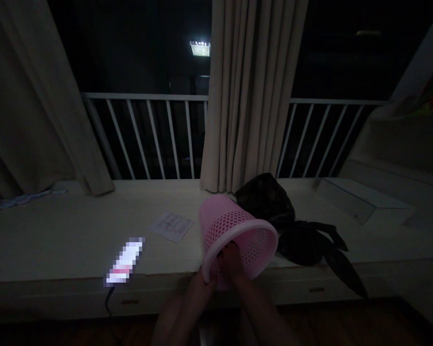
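A pink plastic wastebasket (220, 206) with a band of holes lies tilted on the ledge, its open mouth turned towards me. My left hand (206, 282) is closed on the lower left of its rim. Inside the mouth is my right hand (233, 262), reaching towards the inner wall. Its fingers are too dark to make out, and I cannot tell whether it holds anything. Behind the basket is a crumpled black plastic bag (265, 199). Another black plastic bag (303, 247), knotted with long loose ends, rests to the right, one end hanging over the ledge's front edge.
On the pale ledge (75, 230), a sheet of paper (172, 227) lies left of the basket. A bright, blurred-out phone-like screen (126, 262) with a cable sits at the front edge. A clear box (364, 202) stands at the right. Curtains (250, 96) and a railing (147, 97) run behind.
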A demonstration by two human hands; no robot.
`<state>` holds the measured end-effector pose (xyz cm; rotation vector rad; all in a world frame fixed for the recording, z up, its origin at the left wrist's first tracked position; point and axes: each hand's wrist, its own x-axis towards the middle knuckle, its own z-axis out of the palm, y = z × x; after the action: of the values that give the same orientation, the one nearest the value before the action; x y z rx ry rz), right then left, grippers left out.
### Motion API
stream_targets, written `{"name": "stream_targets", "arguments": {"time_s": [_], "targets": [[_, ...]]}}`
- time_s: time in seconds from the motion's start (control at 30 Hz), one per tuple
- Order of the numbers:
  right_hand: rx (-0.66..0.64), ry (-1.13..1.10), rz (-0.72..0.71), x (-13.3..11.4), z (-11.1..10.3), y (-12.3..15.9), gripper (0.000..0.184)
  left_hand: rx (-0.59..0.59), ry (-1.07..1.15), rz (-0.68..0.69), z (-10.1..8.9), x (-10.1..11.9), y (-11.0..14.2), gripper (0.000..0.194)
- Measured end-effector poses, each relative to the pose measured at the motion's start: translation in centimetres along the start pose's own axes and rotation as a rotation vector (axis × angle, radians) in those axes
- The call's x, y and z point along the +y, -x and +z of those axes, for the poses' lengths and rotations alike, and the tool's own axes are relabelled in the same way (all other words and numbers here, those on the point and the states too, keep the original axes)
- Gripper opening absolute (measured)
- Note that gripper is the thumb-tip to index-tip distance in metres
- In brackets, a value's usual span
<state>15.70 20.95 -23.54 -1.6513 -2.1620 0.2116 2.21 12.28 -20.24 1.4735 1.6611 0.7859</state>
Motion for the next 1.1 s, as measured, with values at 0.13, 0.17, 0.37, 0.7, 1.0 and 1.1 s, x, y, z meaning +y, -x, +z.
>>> {"name": "stream_targets", "arguments": {"time_s": [0.13,0.17,0.37,0.7,1.0,1.1], "targets": [[-0.051,-0.007,0.008,0.0,0.0,-0.1,0.036,0.015,-0.028,0.0,0.0,-0.1,-0.1,0.048],[-0.064,-0.01,0.008,-0.1,0.0,-0.1,0.037,0.014,-0.034,-0.01,0.0,-0.2,-0.1,0.048],[-0.113,0.028,-0.01,-0.1,-0.3,0.0,0.037,0.018,-0.012,0.04,0.3,-0.6,-0.2,0.048],[-0.094,0.144,-0.005,-0.4,0.0,0.3,0.036,-0.006,0.009,0.048,0.0,-0.6,-0.3,0.057],[-0.217,0.139,-0.076,0.2,-0.2,-0.5,0.042,0.023,0.018,0.058,0.5,-1.2,-0.7,0.055],[-0.258,0.157,-0.05,0.3,-0.3,-0.8,0.045,0.022,0.021,0.07,0.6,-1.4,-0.8,0.057]]}}
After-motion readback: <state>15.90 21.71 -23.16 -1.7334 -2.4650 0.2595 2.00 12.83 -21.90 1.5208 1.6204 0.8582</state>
